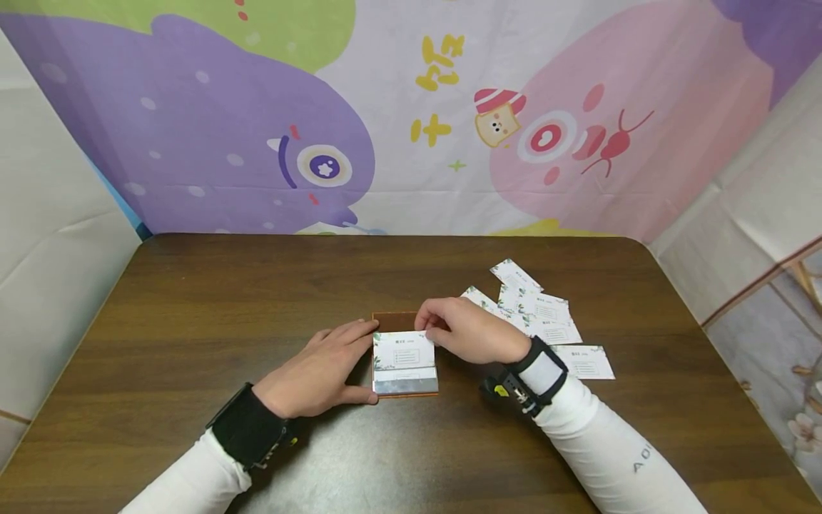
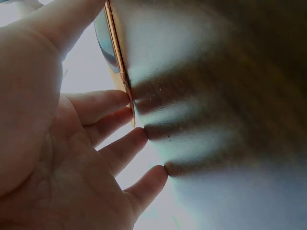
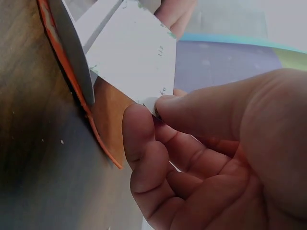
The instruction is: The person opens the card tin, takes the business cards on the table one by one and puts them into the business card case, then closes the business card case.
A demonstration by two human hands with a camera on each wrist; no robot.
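Item: card case [image 1: 393, 323], brown with orange edges, lying at the centre of the head view, slightly below mid-frame. A silvery strip [image 1: 404, 386] crosses its lower part, nearest the bottom of the frame; the brown inner face shows along its top edge.

Item: white card [image 1: 403, 351], printed with green leaf sprigs and small dark text, over the middle of the case. A strip of another white surface shows between its lower edge and the silvery strip.

Right hand [image 1: 474, 332]: right of the case; thumb and forefinger pinch the white card at its upper right corner, the remaining fingers curled in towards the palm.

Left hand [image 1: 317, 371]: left of the case; fingers extended and slightly spread, fingertips at the case's upper left edge, thumb out to its lower left corner. In the left wrist view the fingers lie relaxed, some tips at the orange edge.

Lot: loose cards [image 1: 546, 308] of matching print, overlapping in a spread right of centre; a single card [image 1: 587, 362] at the spread's lower end.

Surroundings: dark wood-grain table [image 1: 257, 285]; printed cloth [image 1: 417, 203] across the upper frame, purple figure at left, pink at right; white sleeves [image 1: 199, 475] and black wrist straps [image 1: 247, 428] on both arms.
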